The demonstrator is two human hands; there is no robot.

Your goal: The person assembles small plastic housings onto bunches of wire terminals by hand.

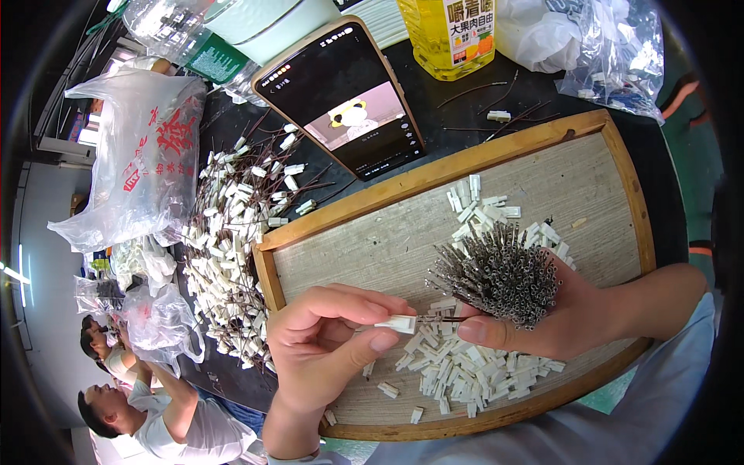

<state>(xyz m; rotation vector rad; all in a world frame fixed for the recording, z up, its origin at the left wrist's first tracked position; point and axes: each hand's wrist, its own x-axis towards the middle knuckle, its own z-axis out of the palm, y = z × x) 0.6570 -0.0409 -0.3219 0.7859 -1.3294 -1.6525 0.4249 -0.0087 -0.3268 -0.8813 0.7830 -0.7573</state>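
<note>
Over the wooden tray (pixel 632 198), the left hand (pixel 322 341) has its grip pinched on a white connector housing (pixel 401 324) at a wire terminal (pixel 442 318), the right hand (pixel 577 306) clasps a terminal-tipped wire bundle (pixel 500 279), wired housings (pixel 232 256) heap left on the bench (pixel 457 128), and loose housings (pixel 473 372) inside are unwired

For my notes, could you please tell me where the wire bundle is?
In the head view, the wire bundle is right of centre, held in the right grip over the wooden-framed tray.

my left hand (pixel 322 341) pinching a white connector (pixel 400 324), right hand (pixel 577 310) stuffed with wires (pixel 508 279), loose connectors (pixel 473 373) all over my wood-rimmed tray (pixel 573 190)
</note>
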